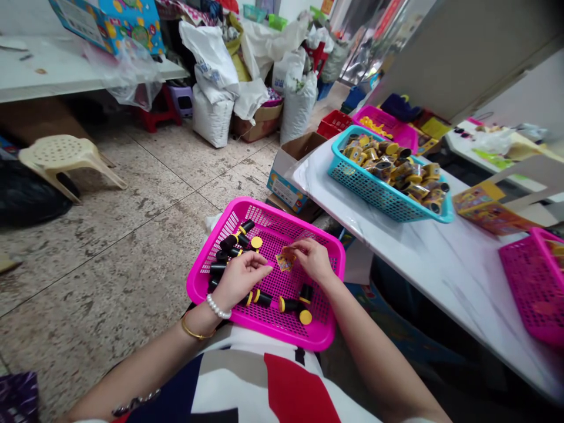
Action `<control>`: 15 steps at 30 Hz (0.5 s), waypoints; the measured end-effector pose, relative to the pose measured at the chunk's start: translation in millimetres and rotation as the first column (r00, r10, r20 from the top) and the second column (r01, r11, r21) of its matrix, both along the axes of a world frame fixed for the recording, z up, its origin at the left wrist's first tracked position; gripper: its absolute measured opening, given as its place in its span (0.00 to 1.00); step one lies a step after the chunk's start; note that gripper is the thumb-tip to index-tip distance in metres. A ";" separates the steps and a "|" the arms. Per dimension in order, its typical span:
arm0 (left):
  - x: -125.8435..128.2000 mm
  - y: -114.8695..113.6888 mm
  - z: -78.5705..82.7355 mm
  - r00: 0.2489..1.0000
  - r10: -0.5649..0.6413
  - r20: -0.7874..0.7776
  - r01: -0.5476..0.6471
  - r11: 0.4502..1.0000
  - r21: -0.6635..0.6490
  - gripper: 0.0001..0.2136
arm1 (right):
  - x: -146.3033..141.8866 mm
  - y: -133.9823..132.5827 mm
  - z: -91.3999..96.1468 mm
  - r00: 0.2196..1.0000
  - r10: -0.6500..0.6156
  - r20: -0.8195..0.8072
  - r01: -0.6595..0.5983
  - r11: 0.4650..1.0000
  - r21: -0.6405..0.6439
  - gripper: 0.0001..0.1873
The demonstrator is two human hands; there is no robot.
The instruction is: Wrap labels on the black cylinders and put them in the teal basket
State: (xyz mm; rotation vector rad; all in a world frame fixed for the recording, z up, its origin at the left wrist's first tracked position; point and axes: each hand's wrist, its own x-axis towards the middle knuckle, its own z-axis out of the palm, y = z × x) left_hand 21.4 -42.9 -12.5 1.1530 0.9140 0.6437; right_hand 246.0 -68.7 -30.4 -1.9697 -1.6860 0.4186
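Note:
A pink plastic basket (198, 276) rests on my lap, with several small black cylinders with yellow caps (263, 298) lying along its left and front sides. Over its right half, my right hand (314, 259) pinches a small yellow printed label (284, 262) between thumb and fingers. My left hand (242, 277) hovers above the cylinders on the left, its thumb and fingertips brought together; whatever they may hold is too small to make out. One loose-looking yellow cap (256, 242) faces up near the left hand, another yellow cap (305, 317) near the front right corner.
To the right, a white table (352, 217) bears a blue basket (374, 197) heaped with yellow-labelled cylinders. Another pink basket (524, 288) stands at the far right. An open cardboard box (286, 182) sits beside the table. A cream stool (66, 155) and white sacks (214, 111) are on the floor.

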 end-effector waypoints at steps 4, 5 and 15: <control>-1.3 0.7 0.0 1.000 0.002 -0.001 -0.002 1.000 -0.006 0.11 | -7.8 -5.9 13.6 1.000 -0.007 -0.009 0.007 0.999 0.035 0.09; -1.7 1.1 0.3 1.000 0.010 -0.002 -0.010 1.000 -0.005 0.11 | -10.7 -7.6 17.1 1.000 -0.006 -0.003 0.006 1.000 0.024 0.09; -2.7 -0.7 6.9 0.999 0.010 -0.035 -0.009 1.000 0.022 0.12 | -11.4 -9.0 2.6 0.918 0.147 0.368 -0.091 0.982 -0.167 0.14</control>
